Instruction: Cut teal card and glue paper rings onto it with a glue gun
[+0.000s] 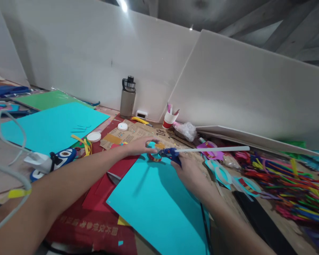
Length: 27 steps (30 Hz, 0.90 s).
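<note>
My left hand [143, 145] holds a small ring-shaped paper piece [154, 157], turquoise with red and yellow, over a turquoise sheet [159, 198]. Close beside it, my right hand [184, 168] is wrapped round a dark blue glue gun [172, 153]. A long white glue stick [215, 149] sticks out of the gun's back toward the right. The gun's dark tip points at the paper piece; whether they touch is too small to tell. A black cord hangs below my right hand.
A bottle [128, 97], a yellow cutter [141, 121] and a paper cup [170, 118] stand or lie at the back. Colourful pipe cleaners [289, 187] and a black case [263, 219] are right. Another turquoise sheet [50, 124] and a power strip [65, 156] are left.
</note>
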{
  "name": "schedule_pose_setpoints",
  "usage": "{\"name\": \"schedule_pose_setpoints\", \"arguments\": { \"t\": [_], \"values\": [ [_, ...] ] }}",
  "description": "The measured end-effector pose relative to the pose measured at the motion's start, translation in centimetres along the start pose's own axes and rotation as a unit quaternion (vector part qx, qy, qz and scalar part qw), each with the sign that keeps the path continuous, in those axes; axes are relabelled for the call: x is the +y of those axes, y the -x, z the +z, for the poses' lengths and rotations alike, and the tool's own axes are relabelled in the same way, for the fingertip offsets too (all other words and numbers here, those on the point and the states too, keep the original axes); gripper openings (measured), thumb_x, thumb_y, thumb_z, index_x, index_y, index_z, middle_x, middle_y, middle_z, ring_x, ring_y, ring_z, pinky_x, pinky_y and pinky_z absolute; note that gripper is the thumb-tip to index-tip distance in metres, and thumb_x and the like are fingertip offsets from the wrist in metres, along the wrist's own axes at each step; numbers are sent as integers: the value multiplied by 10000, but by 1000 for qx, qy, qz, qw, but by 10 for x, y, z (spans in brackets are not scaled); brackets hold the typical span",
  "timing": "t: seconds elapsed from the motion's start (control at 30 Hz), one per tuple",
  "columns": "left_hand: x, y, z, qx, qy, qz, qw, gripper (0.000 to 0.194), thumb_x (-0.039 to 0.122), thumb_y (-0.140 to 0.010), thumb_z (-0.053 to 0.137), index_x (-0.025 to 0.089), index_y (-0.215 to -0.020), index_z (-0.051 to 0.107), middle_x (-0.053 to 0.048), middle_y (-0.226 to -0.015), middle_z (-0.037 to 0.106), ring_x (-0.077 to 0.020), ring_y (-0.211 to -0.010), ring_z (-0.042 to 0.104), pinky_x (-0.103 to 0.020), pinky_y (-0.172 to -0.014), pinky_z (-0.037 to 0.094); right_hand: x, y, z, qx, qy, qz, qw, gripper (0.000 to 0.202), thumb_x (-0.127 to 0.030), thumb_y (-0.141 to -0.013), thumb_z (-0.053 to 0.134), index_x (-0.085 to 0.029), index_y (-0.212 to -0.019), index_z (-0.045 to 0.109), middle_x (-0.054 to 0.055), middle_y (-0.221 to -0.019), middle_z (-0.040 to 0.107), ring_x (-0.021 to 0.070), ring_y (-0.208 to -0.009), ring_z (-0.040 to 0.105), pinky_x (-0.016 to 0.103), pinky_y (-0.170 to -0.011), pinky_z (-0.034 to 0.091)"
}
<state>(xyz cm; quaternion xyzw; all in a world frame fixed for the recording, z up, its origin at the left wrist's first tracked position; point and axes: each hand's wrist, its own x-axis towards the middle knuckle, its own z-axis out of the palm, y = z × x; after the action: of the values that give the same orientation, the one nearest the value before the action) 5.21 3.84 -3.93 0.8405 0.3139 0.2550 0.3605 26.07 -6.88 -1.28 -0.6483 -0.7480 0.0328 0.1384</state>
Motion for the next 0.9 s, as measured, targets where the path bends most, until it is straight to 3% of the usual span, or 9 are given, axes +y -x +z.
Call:
{"name": "schedule_pose_setpoints", "arguments": {
  "t": [0.1, 0.17, 0.27, 0.33, 0.4, 0.5, 0.67, 0.9],
  "values": [
    [32, -2, -13, 85, -49, 55, 994, 432, 432, -794, 575, 190, -1151, 591, -59, -1229, 580, -200, -1163, 481, -331, -1011, 320, 2, 1, -1, 4, -10, -2, 1000, 301, -262, -862, 486, -115, -1103, 590, 156, -1124, 623, 259, -1060, 562, 333, -889, 399],
    [62, -4, -19, 106, -69, 99, 987, 387, 416, -835, 529, 220, -1163, 589, -45, -1227, 579, -189, -1177, 468, -336, -1018, 313, 4, 2, -1, 9, -9, -2, 1000, 273, -258, -854, 492, -124, -1065, 601, 143, -1084, 638, 261, -1021, 576, 338, -861, 408],
    [103, -6, -18, 83, -111, 175, 975, 354, 369, -848, 530, 235, -1169, 593, -51, -1250, 564, -189, -1184, 459, -353, -1017, 307, 7, 3, 2, 20, -28, -23, 999, 236, -248, -849, 492, -139, -1025, 604, 121, -1036, 655, 243, -957, 597, 325, -819, 422],
    [119, -9, -12, 63, -138, 222, 963, 342, 343, -830, 568, 230, -1149, 611, -60, -1237, 573, -197, -1188, 448, -367, -1022, 287, 8, 3, 4, 33, -49, -47, 997, 259, -220, -842, 496, -137, -1071, 587, 121, -1064, 650, 234, -980, 590, 317, -825, 420],
    [125, -14, -4, 36, -155, 270, 950, 293, 315, -820, 587, 233, -1095, 645, -48, -1176, 611, -191, -1151, 460, -367, -1021, 276, 8, 4, 3, 46, -56, -60, 996, 306, -189, -830, 506, -122, -1121, 568, 133, -1101, 637, 238, -1022, 573, 319, -841, 414],
    [120, -20, 5, 39, -161, 299, 940, 181, 297, -816, 594, 215, -937, 700, -31, -1053, 663, -184, -1092, 463, -357, -1011, 272, 5, 6, -2, 57, -45, -58, 996, 332, -180, -808, 536, -112, -1132, 569, 137, -1091, 641, 244, -999, 580, 318, -822, 418],
    [116, -22, 8, 56, -161, 273, 947, 100, 285, -773, 645, 205, -800, 699, -21, -948, 686, -190, -1057, 469, -358, -980, 271, 5, 8, -4, 60, -55, -45, 996, 317, -178, -807, 535, -143, -1120, 573, 110, -1043, 662, 229, -939, 600, 306, -790, 419],
    [114, -20, 6, 61, -178, 248, 950, 105, 280, -805, 602, 197, -790, 665, -25, -990, 660, -194, -1073, 489, -382, -974, 241, 13, 6, 4, 47, -68, -44, 996, 243, -208, -833, 508, -159, -1059, 582, 108, -999, 671, 232, -894, 610, 291, -732, 414]
  ]
}}
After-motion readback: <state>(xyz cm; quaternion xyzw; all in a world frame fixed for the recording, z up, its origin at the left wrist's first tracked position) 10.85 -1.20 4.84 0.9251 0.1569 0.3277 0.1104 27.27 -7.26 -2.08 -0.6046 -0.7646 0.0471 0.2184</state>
